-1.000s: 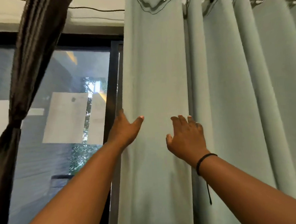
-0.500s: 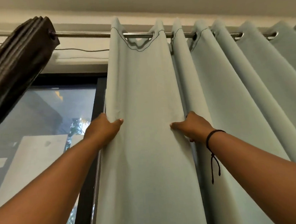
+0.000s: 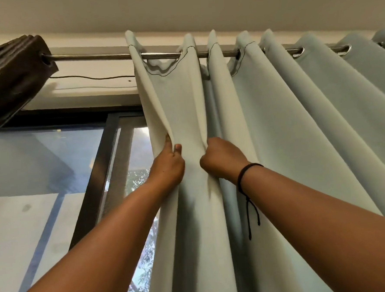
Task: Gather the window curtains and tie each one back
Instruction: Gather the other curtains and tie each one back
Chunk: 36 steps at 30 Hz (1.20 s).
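One pale green curtain [image 3: 276, 129] hangs in folds from a metal rod [image 3: 91, 56], its left panel bunched before the window [image 3: 53, 165]. The left hand [image 3: 168, 165] pinches the curtain's outer edge; the right hand [image 3: 221, 160], beside it, clenches a fold, both arms raised.

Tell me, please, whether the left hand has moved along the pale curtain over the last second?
Yes. The left hand moved rightward, away from the window frame, bunching the pale curtain toward the right hand.

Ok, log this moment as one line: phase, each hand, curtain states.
phase: gathering | left hand: grips pale curtain edge | right hand: grips next fold | dark curtain: bunched at rod end
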Each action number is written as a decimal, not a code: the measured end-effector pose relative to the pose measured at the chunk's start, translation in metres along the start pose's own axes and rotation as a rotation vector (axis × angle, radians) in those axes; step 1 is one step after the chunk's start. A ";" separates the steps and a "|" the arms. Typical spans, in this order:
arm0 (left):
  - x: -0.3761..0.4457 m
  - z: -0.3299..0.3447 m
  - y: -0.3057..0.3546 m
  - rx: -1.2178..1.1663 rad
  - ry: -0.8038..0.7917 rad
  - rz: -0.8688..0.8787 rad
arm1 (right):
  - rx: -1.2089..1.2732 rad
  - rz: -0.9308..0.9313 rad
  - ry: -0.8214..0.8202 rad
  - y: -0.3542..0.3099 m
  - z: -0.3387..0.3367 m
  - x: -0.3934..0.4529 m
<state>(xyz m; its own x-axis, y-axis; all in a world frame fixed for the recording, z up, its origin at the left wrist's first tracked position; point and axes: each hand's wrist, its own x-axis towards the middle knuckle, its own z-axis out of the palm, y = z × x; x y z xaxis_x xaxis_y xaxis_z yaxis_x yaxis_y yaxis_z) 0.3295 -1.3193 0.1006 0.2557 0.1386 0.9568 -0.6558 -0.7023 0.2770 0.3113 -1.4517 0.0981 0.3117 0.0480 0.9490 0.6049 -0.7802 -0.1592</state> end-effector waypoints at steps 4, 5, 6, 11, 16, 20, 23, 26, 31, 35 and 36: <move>0.011 0.039 0.035 -0.061 -0.062 0.050 | -0.018 -0.022 0.020 0.036 -0.014 0.005; 0.015 0.048 0.044 -0.064 -0.061 0.056 | -0.013 -0.019 0.027 0.048 -0.020 0.006; 0.018 0.056 0.053 -0.059 -0.053 0.057 | -0.009 -0.016 0.036 0.061 -0.026 0.007; 0.022 0.104 0.093 -0.037 -0.115 0.096 | -0.033 -0.004 0.083 0.109 -0.049 0.014; 0.007 0.138 0.115 -0.219 -0.195 0.069 | -0.044 -0.050 0.079 0.133 -0.064 0.017; 0.008 0.109 0.095 -0.320 -0.173 -0.164 | 0.044 -0.097 -0.341 0.117 -0.064 0.000; 0.015 0.078 0.067 -0.181 -0.040 -0.139 | 0.338 -0.101 -0.146 0.103 -0.070 0.004; 0.019 0.042 0.042 -0.013 0.069 -0.099 | 0.034 0.100 0.273 0.098 -0.070 0.023; 0.016 -0.006 0.017 0.098 0.103 -0.065 | 0.213 0.210 0.161 0.074 -0.039 0.043; 0.010 -0.034 0.003 0.028 -0.035 -0.075 | -0.045 0.144 0.257 0.021 -0.014 0.043; 0.009 -0.039 -0.002 0.014 -0.063 -0.079 | -0.075 0.102 0.249 0.004 -0.003 0.046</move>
<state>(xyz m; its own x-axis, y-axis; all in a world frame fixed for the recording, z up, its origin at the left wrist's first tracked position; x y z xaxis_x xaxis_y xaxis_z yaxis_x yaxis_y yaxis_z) 0.3053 -1.2889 0.1125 0.3511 0.1499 0.9242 -0.6221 -0.7004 0.3499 0.3261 -1.4547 0.1423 0.1731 -0.1808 0.9682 0.5205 -0.8177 -0.2457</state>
